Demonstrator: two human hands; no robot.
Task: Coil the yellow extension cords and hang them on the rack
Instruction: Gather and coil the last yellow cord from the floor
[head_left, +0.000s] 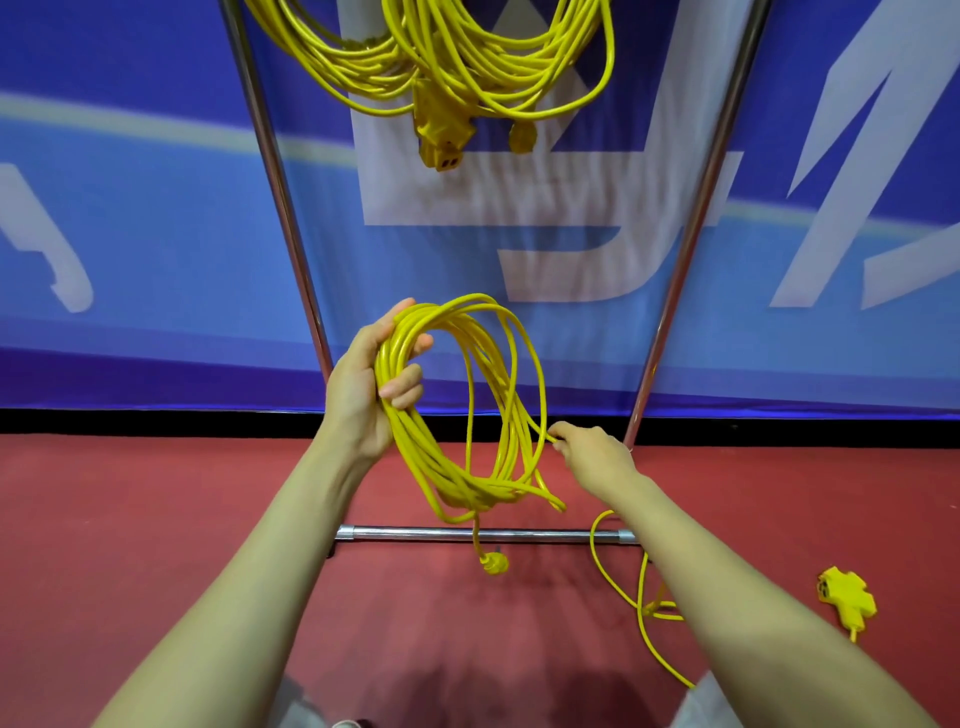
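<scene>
Here, at the centre of the frame, the left hand grips a coil of yellow extension cord. Its fingers and thumb curl around the bundled strands at the coil's upper left. The coil forms a loose oval, and its long axis runs from top to bottom of the frame, leaning slightly to the right at the lower end. It hangs in the air in front of the rack, between the two slanting metal uprights and above the rack's base bar.

From the bottom of the coil a short tail drops straight down, ending in a plug that points toward the lower edge of the frame, just below the base bar.

At the coil's right edge, the right hand pinches a single strand, its fingers bent closed around it.

In the lower right, a loose cord curves over the red floor, passes behind the right forearm and reappears below it. Farther right a yellow socket block lies on the floor, well apart from the coil.

At the top centre, hung coils droop from the rack, with a socket end and a plug dangling beneath them. A blue banner with pale lettering fills the background.
</scene>
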